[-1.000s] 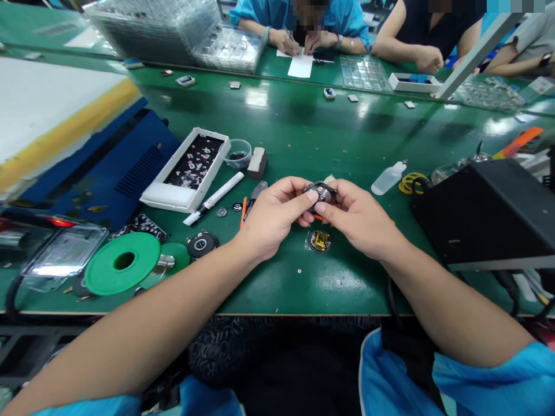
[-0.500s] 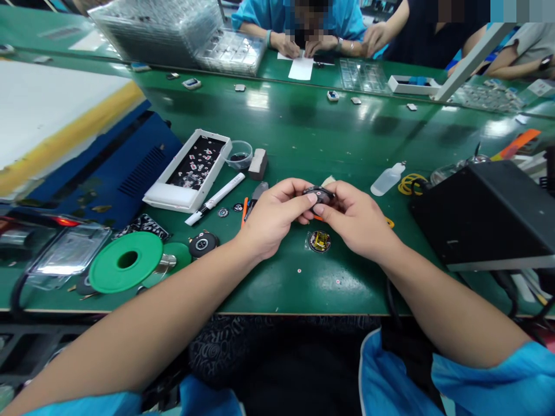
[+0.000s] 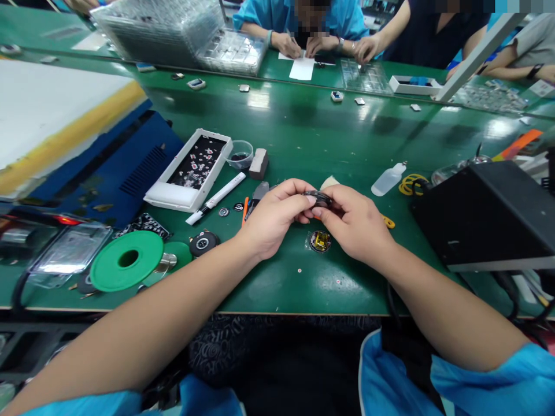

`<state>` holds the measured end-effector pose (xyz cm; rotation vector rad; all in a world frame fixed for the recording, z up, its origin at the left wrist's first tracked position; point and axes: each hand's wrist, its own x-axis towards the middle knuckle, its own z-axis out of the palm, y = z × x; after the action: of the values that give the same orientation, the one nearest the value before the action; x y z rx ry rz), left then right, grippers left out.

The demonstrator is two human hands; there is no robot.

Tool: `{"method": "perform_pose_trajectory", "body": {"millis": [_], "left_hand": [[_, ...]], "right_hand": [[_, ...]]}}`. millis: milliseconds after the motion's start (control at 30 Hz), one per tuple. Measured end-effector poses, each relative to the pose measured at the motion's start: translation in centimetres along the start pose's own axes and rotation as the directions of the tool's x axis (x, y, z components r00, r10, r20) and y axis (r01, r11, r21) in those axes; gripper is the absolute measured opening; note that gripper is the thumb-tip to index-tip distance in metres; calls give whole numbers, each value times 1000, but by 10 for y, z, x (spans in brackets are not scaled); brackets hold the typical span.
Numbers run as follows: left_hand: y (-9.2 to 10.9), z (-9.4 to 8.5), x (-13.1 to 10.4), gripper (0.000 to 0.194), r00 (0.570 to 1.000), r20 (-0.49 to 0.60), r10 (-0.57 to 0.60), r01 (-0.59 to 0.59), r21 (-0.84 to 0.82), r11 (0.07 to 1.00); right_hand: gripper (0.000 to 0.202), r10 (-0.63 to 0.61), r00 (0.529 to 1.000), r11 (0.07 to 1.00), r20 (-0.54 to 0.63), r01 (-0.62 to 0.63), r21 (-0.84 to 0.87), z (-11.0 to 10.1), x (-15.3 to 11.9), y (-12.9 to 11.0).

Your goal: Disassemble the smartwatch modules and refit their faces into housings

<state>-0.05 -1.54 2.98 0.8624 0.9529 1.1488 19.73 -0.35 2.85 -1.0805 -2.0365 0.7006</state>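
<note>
Between my two hands, above the green bench, is a small black round watch case [image 3: 318, 199]. My left hand [image 3: 280, 211] is closed with thumb and fingers on its left side. My right hand [image 3: 353, 216] grips the right edge, its thumb pointing toward the case; the fingertips behind are hidden. Just below them lies a round circuit module [image 3: 320, 241] with yellow tape on it, resting on the bench. Under my left hand an orange-handled tool [image 3: 245, 211] and a grey-and-black tool [image 3: 259, 193] stick out, partly covered.
To the left are a white box [image 3: 193, 170] of small parts, a marker [image 3: 217, 197], a green solder spool [image 3: 127, 262] and a dark round watch part [image 3: 203, 243]. At right, a clear bottle [image 3: 389, 179] and a black box-shaped device [image 3: 485, 214]. Across the bench, co-workers' hands [image 3: 321, 45] are busy.
The case has tilted in my fingers, showing more of its edge, and my right thumb has slid slightly down. Across the bench, a co-worker's hand has moved down to a clear tray.
</note>
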Motion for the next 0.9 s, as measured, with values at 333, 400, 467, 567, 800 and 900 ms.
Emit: {"method": "perform_pose_trajectory", "body": {"millis": [333,400,467,567,800,900], "left_hand": [[3,2,0,13,999,-36,-22,22,-13,1000],[4,2,0,12,999,-36,-26,26,-17,1000],[5,3,0,11,999,-41,-34,33,-19,999],[8,5,0,7,998,-52,-47,47,-10,999],[9,5,-2,3,997,-58,-49,50,10,999],[8,4,-1,3,998,-53,-47,48,17,999]], "right_hand": [[5,198,976,969,88,-209,136,-3,2,-7],[6,264,956,939,125,-284,194,-3,3,-7],[12,320,933,903,164,-353,245,-4,4,-6],[20,367,907,858,209,-416,299,-4,6,-4],[26,353,907,817,230,-418,396,-2,6,-1],[27,340,911,814,236,-410,411,-2,6,0]]}}
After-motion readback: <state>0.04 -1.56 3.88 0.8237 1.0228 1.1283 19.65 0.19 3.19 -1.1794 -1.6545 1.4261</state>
